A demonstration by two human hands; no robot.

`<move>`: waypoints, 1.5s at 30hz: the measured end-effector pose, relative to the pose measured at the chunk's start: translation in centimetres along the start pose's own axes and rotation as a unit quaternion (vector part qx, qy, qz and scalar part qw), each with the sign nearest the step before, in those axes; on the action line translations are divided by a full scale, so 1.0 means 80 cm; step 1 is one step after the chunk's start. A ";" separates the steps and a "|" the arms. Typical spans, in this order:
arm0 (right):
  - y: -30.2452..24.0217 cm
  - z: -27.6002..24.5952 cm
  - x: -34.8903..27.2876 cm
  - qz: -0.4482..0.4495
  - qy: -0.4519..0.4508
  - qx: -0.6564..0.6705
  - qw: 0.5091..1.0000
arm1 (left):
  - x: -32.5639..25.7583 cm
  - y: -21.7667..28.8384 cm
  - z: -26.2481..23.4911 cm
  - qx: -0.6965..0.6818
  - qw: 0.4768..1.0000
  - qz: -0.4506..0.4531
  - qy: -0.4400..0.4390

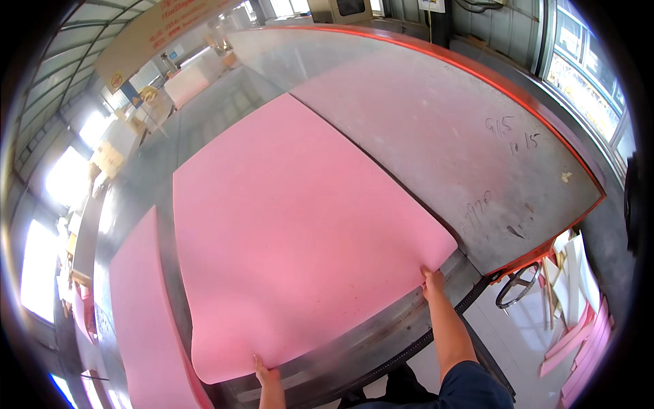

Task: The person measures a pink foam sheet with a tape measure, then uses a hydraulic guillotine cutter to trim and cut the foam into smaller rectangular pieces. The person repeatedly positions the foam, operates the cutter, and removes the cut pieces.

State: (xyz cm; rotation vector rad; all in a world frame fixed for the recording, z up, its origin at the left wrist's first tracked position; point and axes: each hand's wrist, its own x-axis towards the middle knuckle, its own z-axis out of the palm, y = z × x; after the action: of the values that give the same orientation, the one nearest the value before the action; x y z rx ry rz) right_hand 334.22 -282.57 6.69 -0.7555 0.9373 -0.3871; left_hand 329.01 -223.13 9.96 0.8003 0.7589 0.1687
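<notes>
A large pink foam sheet [300, 232] lies on the grey metal table [327, 365], its near edge toward me. Close to that edge's left corner, my left hand [268, 376] pinches the sheet with the thumb on top and the fingers mostly hidden beneath. Toward the right corner, my right hand [432, 282] grips the same edge, thumb uppermost. Both near corners curve slightly, and shallow ripples run through the near part of the sheet. Its right side lies along a dark gap in the tabletop.
Another pink foam piece [143, 320] lies to the left. Beyond the gap is a raised grey metal panel [504, 157] with a red rim and handwritten marks. A handwheel [518, 286] sits below its near corner, beside pink offcuts [586, 347] on the floor.
</notes>
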 end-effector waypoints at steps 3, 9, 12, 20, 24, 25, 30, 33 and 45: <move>-0.009 0.004 0.007 -0.014 -0.007 -0.002 1.000 | -0.004 -0.010 0.009 0.001 0.999 0.004 -0.047; 0.002 0.010 -0.011 0.031 0.014 -0.056 0.998 | -0.006 0.009 -0.011 0.070 0.987 -0.001 -0.141; 0.000 0.027 -0.036 0.059 -0.014 -0.038 0.997 | -0.018 0.031 0.005 0.109 0.979 0.014 -0.172; -0.026 0.027 -0.044 -0.086 0.076 -0.016 0.993 | -0.030 0.044 0.018 0.150 0.983 -0.001 -0.108; -0.012 0.033 -0.029 -0.098 0.101 -0.025 0.990 | -0.010 0.009 -0.018 0.130 0.990 -0.028 -0.037; -0.011 0.031 -0.027 -0.108 0.106 -0.051 0.987 | 0.000 0.008 -0.012 0.125 0.991 -0.029 -0.028; 0.002 0.005 -0.012 -0.080 0.088 -0.037 0.992 | -0.039 0.017 0.037 0.151 0.981 -0.030 -0.116; -0.001 0.018 -0.008 -0.074 0.091 -0.046 0.992 | -0.032 0.036 0.020 0.144 0.979 -0.024 -0.141; 0.018 0.020 -0.024 -0.035 0.104 -0.091 0.990 | 0.019 0.050 -0.103 0.250 0.966 -0.064 -0.013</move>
State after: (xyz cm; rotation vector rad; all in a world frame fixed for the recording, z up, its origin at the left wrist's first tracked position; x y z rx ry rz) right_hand 334.45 -279.77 7.34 -0.9283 1.1551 -0.4519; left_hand 325.13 -214.91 8.19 1.2237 0.8382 -0.1565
